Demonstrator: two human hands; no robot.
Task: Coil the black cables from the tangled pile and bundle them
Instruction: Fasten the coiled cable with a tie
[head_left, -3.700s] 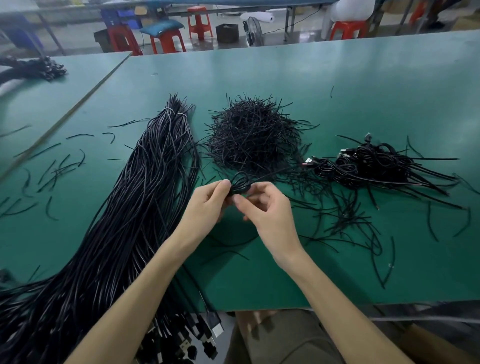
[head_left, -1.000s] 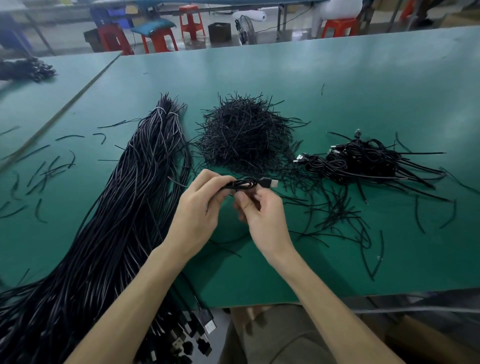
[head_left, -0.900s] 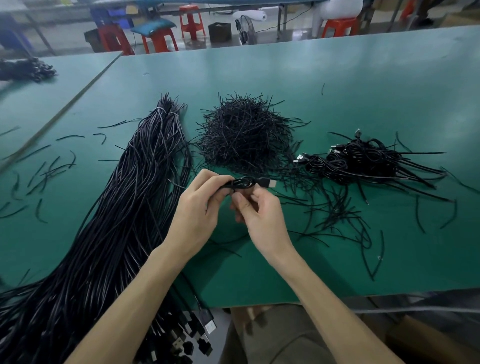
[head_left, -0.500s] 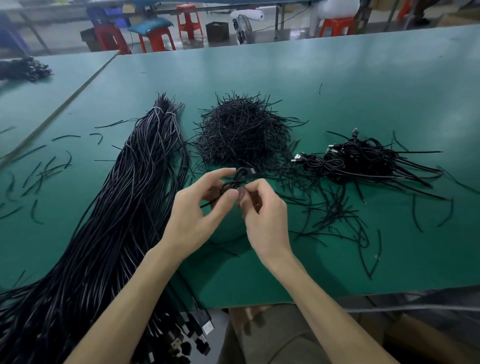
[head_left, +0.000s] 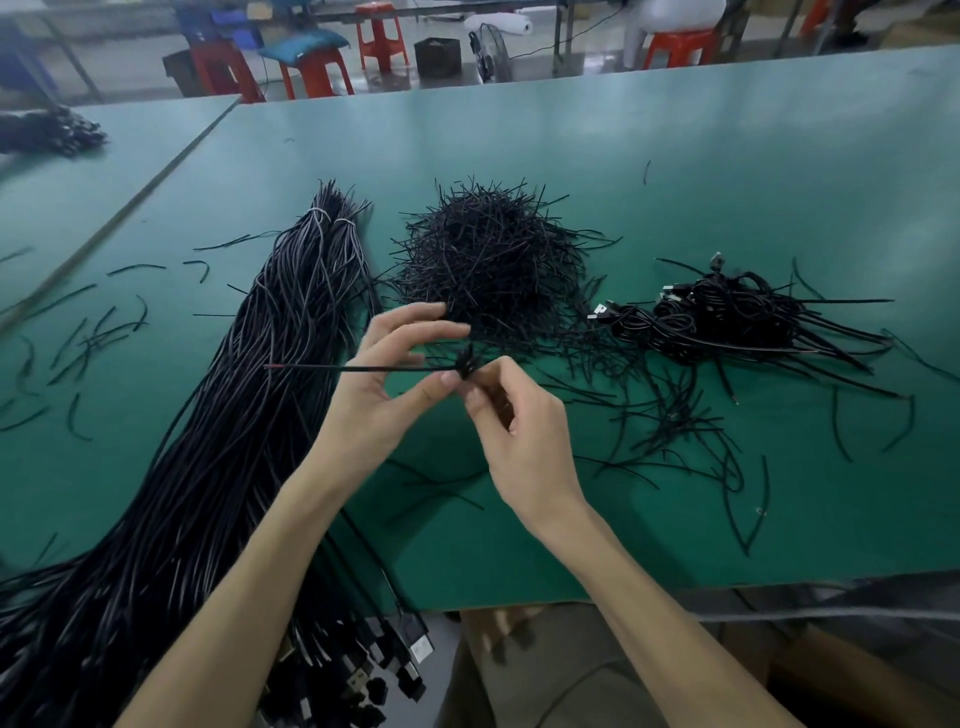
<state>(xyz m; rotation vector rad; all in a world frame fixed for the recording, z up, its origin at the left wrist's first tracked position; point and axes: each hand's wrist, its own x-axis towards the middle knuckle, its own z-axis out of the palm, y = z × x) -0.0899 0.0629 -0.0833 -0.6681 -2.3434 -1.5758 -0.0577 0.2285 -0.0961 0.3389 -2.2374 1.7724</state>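
A small coil (head_left: 466, 364) is kept above the counter (head_left: 675, 171), at the 6 o'clock edge of the tie heap (head_left: 488, 260). It is pinched by the curled fingers (head_left: 480, 400) of the right hand (head_left: 524, 441), seemingly so the loops cannot spring apart. The left hand (head_left: 384, 384) is spread, thumb beside the coil; a grip cannot be told. A straight tie (head_left: 353, 368) is pointed toward 9 o'clock, long axis level, probably for wrapping.

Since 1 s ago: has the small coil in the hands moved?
No. The small coil stays at the near edge of the tie pile; only a tie tail now sticks out left, toward the long cables.
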